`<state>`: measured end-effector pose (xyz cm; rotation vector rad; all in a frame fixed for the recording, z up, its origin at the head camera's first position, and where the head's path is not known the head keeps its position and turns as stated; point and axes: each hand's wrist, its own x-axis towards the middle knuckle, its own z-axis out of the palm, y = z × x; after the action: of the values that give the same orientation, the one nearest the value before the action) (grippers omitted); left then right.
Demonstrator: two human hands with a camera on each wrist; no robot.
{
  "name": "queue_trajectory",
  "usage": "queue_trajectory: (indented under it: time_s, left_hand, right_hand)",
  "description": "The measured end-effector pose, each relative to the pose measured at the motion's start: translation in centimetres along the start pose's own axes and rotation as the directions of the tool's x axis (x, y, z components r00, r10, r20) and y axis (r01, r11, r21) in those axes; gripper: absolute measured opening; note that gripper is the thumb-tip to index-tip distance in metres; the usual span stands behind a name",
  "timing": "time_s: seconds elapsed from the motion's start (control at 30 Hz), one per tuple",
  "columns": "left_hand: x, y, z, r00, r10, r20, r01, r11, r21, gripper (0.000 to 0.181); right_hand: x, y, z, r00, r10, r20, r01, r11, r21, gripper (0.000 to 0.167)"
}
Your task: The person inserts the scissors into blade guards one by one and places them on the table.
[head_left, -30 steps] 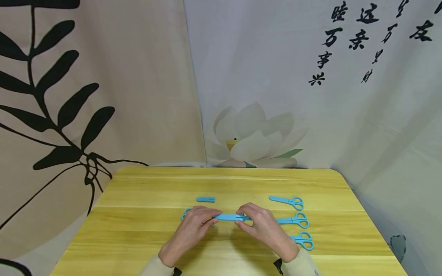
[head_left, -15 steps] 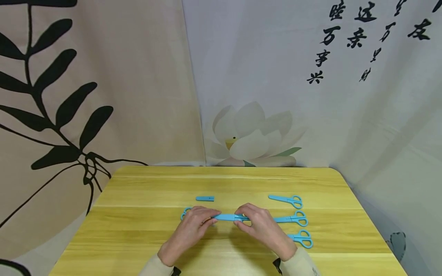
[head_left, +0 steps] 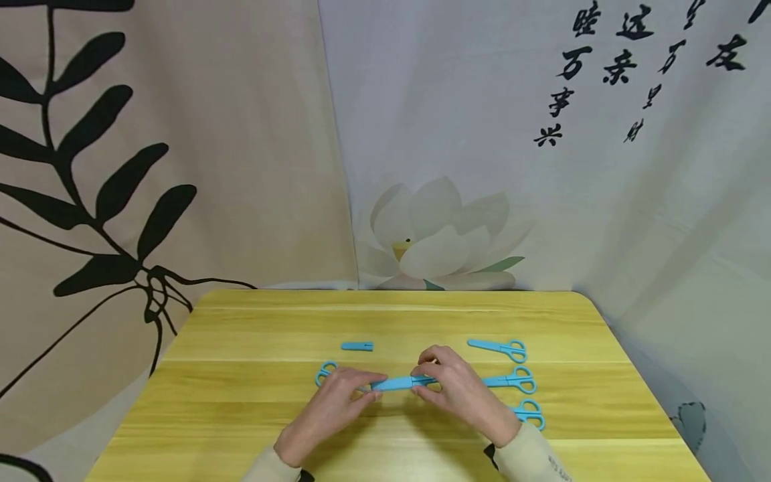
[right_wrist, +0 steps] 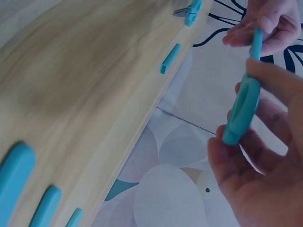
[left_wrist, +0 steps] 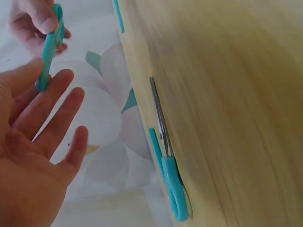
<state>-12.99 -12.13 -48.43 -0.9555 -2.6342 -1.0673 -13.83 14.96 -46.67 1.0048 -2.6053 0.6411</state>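
Both hands hold one pair of blue scissors (head_left: 394, 383) above the table, its blade inside a blue sheath. My left hand (head_left: 334, 407) pinches the sheath's tip between thumb and index finger; its other fingers are spread in the left wrist view. On the handle end, my right hand (head_left: 460, 396) grips with thumb and fingers, hiding much of the loops. A second pair of scissors (left_wrist: 173, 187), with bare metal blades, lies on the table beside my left hand. Beyond it rests a loose blue sheath (head_left: 357, 346).
Three sheathed blue scissors lie on the right of the wooden table (head_left: 271, 321): a far pair (head_left: 500, 348), a middle pair (head_left: 512, 381) and a near pair (head_left: 530, 414) partly behind my right forearm. Printed curtains (head_left: 241, 134) hang behind the table.
The held scissors have tilted slightly, sheath tip lower. My left fingers have shifted down a little and spread apart, while the right hand's fingers have risen slightly.
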Motion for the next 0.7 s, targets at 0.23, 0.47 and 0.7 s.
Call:
queue_trajectory:
  time_s: [0.23,0.47,0.7]
  left_hand:
    - [-1.1,-0.9,-1.2,0.991,-0.115,0.066,0.118,0.992,-0.043,0.041]
    - [-2.2,-1.9,-2.3,0.992,-0.124,0.030,0.125,0.992,-0.020,0.044]
    - [-3.3,-2.9,-3.1,0.987,-0.163,0.009,0.163,0.987,-0.005,0.048]
  right_hand:
    - [-0.2,1.5,-0.7,0.999,0.043,0.019,-0.043,0.999,0.000,0.016]
    - [-0.7,4.2,-1.1,0.992,0.119,0.039,-0.118,0.993,-0.022,0.016]
    - [-0.4,6.4,-1.6,0.981,0.155,0.114,-0.154,0.988,-0.021,0.017]
